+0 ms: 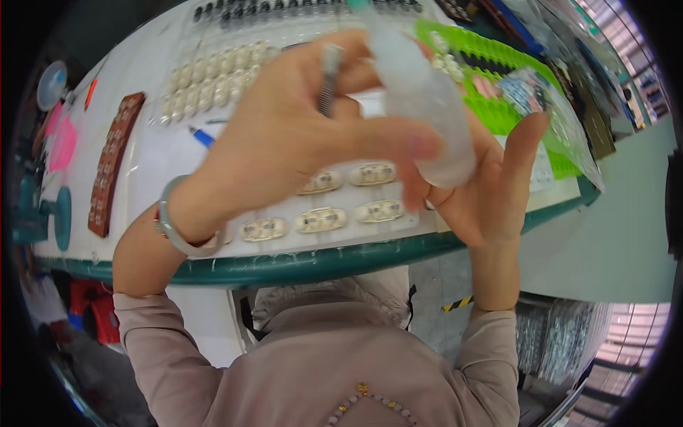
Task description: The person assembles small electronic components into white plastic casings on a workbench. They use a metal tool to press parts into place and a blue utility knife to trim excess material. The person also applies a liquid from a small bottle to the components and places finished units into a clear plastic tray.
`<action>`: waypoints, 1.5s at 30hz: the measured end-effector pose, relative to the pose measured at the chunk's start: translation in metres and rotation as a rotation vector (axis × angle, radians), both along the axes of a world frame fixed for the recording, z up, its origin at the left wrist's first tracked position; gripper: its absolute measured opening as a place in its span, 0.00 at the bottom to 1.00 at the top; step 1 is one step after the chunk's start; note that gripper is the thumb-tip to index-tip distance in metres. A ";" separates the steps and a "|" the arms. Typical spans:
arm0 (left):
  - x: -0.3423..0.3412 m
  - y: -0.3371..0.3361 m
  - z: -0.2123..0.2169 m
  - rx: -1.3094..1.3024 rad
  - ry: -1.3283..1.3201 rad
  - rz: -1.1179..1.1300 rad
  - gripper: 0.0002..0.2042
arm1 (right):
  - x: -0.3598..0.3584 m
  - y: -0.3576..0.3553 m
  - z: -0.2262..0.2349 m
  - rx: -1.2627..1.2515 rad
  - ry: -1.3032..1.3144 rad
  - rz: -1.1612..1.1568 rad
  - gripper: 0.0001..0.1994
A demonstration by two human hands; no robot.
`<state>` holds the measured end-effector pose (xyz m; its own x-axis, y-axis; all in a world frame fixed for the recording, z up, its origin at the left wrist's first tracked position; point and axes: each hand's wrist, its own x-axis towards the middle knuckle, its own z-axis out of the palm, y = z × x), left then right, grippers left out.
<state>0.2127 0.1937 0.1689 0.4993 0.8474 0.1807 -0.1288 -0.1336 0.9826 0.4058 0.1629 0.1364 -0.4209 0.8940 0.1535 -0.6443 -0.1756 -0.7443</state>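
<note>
A translucent white squeeze bottle (427,99) with a green tip is tilted above the table, blurred by motion. Around its near side closes my left hand (292,128), thumb across the bottle's front. A slim grey ribbed rod (328,80) sticks up between the fingers of that hand. My right hand (487,185) lies behind the bottle's lower end, palm turned up and thumb spread away; its other fingers are partly hidden. Below the hands, several small cream oval pieces with dark marks (321,220) lie in rows on the white work surface (160,171).
Cream pieces (213,75) and black pieces (284,10) stand in rows farther back. A green tray (491,107) with small parts and a plastic bag (530,92) sits at right. Left are a brown strip (114,167), a blue pen (202,136) and the table's green edge (313,263).
</note>
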 end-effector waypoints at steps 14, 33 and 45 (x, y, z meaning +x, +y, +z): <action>-0.164 -0.024 -0.057 0.038 0.041 0.810 0.10 | 0.170 -0.026 -0.059 0.134 -0.149 -0.973 0.25; -0.255 -0.039 -0.114 0.044 -0.351 1.421 0.08 | 0.117 0.003 -0.078 0.463 -0.623 -1.376 0.32; -0.256 -0.042 -0.116 0.041 -0.352 1.336 0.07 | 0.107 0.008 -0.078 0.443 -0.745 -1.350 0.31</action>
